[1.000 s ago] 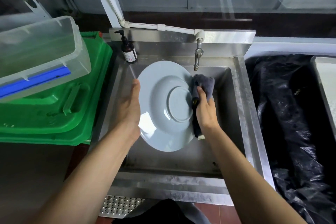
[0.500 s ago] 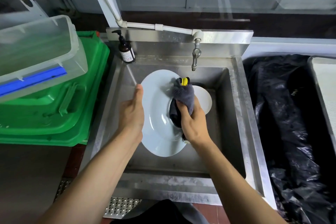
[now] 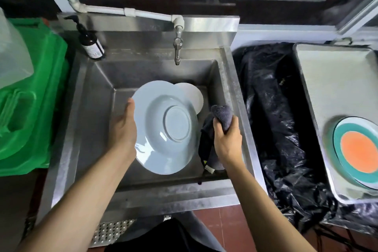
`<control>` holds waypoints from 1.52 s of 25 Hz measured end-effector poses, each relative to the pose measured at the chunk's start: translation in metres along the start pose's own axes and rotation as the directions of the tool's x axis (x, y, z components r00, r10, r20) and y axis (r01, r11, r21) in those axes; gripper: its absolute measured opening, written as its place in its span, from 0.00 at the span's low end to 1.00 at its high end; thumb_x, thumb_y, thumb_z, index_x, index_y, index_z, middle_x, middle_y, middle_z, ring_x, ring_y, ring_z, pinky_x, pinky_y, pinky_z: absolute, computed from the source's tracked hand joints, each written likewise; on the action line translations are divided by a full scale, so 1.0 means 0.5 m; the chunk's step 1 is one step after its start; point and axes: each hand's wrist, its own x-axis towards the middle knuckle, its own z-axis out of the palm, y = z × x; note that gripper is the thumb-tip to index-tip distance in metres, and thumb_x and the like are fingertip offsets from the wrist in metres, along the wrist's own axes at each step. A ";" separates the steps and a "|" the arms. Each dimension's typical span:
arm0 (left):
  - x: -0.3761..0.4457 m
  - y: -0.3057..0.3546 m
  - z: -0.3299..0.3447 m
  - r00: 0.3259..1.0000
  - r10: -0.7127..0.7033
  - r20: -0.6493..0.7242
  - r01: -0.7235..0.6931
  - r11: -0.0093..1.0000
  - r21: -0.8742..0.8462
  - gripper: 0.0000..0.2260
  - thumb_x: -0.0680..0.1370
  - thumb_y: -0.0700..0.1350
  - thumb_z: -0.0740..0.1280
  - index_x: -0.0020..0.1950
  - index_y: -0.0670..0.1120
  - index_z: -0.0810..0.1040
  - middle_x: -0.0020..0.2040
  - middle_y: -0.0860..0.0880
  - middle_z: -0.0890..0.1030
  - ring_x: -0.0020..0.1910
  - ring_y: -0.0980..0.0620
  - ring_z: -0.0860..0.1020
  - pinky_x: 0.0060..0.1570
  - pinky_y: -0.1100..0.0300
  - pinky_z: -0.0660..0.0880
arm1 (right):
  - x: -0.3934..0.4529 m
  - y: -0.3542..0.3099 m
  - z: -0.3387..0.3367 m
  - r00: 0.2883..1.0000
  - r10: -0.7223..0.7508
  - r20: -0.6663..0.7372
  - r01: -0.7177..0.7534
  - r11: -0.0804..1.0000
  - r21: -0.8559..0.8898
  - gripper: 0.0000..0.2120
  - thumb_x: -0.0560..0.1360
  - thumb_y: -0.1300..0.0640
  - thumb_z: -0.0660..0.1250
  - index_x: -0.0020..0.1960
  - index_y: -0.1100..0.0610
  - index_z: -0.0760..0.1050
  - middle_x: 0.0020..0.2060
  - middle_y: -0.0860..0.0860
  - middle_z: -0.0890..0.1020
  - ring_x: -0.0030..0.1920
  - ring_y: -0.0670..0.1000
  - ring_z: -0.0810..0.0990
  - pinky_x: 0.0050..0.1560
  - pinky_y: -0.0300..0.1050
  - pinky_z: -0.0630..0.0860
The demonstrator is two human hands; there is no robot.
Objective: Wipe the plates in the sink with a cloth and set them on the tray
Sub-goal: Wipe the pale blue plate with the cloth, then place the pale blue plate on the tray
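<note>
My left hand (image 3: pixel 122 131) holds a pale blue-grey plate (image 3: pixel 155 139) by its left rim, tilted over the steel sink (image 3: pixel 96 96) with its underside and foot ring facing me. My right hand (image 3: pixel 228 141) grips a bunched dark grey cloth (image 3: pixel 222 115) just right of the plate, apart from its surface. A white plate (image 3: pixel 194 94) lies on the sink floor, partly hidden behind the held plate. On the grey tray (image 3: pixel 331 80) at the right lies a plate with an orange centre and teal ring (image 3: pixel 358 153).
A tap (image 3: pixel 177 47) hangs over the back of the sink, and a brown pump bottle (image 3: pixel 91 44) stands at its back left corner. Green plastic bins (image 3: pixel 34 96) sit to the left. Black plastic sheeting (image 3: pixel 278 118) fills the gap between sink and tray.
My right hand drew the cloth off the plate's middle to its right side. The plate's foot ring shows again, and the view swung right so the tray appears.
</note>
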 end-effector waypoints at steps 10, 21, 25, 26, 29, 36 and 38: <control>-0.031 -0.027 0.083 1.000 -0.010 0.030 0.006 0.990 0.141 0.25 0.76 0.70 0.62 0.52 0.49 0.79 0.50 0.47 0.83 0.50 0.42 0.81 0.59 0.42 0.78 | 0.103 0.194 -0.104 0.999 0.000 0.045 0.034 0.672 -0.740 0.35 0.73 0.49 0.74 0.77 0.52 0.67 0.76 0.58 0.67 0.73 0.63 0.67 0.69 0.60 0.66; -0.072 -0.015 0.123 0.914 0.371 0.165 -0.406 0.841 0.357 0.27 0.82 0.60 0.59 0.29 0.46 0.60 0.25 0.49 0.61 0.26 0.53 0.61 0.31 0.58 0.60 | 0.077 0.029 -0.096 0.990 -0.124 0.061 0.137 0.934 -0.331 0.13 0.80 0.51 0.66 0.62 0.53 0.78 0.51 0.51 0.83 0.54 0.55 0.81 0.53 0.47 0.73; -0.106 -0.005 0.122 0.758 0.559 0.335 -0.642 0.549 0.535 0.28 0.82 0.58 0.60 0.26 0.46 0.58 0.22 0.49 0.60 0.24 0.50 0.59 0.26 0.58 0.58 | 0.063 -0.158 -0.076 0.978 -0.041 0.206 0.063 0.993 -0.104 0.24 0.80 0.37 0.62 0.42 0.56 0.81 0.31 0.49 0.85 0.38 0.54 0.85 0.47 0.52 0.82; -0.111 -0.006 0.119 0.716 0.582 0.386 -0.687 0.488 0.538 0.28 0.81 0.59 0.60 0.26 0.47 0.57 0.22 0.48 0.59 0.25 0.47 0.59 0.27 0.57 0.57 | 0.066 -0.187 -0.073 0.972 0.026 0.233 -0.007 0.997 -0.083 0.27 0.79 0.35 0.63 0.40 0.59 0.81 0.29 0.51 0.85 0.34 0.55 0.86 0.43 0.52 0.84; -0.107 -0.019 0.106 0.618 0.607 0.500 -0.769 0.335 0.544 0.28 0.78 0.65 0.55 0.27 0.48 0.57 0.22 0.49 0.59 0.27 0.43 0.60 0.28 0.53 0.54 | 0.075 -0.220 -0.078 0.946 0.191 0.261 -0.160 0.978 -0.136 0.22 0.78 0.47 0.69 0.41 0.67 0.82 0.26 0.56 0.84 0.27 0.55 0.84 0.32 0.49 0.84; -0.071 -0.090 0.066 0.324 0.666 0.672 -0.889 -0.029 0.457 0.23 0.79 0.64 0.59 0.38 0.48 0.80 0.34 0.51 0.83 0.31 0.49 0.78 0.29 0.59 0.69 | 0.034 -0.159 -0.076 0.908 0.327 0.261 -0.351 0.935 0.048 0.10 0.79 0.69 0.66 0.39 0.68 0.77 0.31 0.63 0.82 0.26 0.53 0.83 0.30 0.47 0.84; -0.065 -0.083 0.046 0.355 0.620 0.700 -0.900 0.025 0.434 0.22 0.77 0.65 0.61 0.47 0.48 0.83 0.42 0.54 0.84 0.40 0.52 0.81 0.36 0.58 0.77 | 0.013 -0.141 -0.065 0.936 0.259 0.240 -0.301 0.940 0.159 0.09 0.80 0.68 0.66 0.41 0.66 0.78 0.34 0.61 0.82 0.27 0.51 0.84 0.29 0.44 0.83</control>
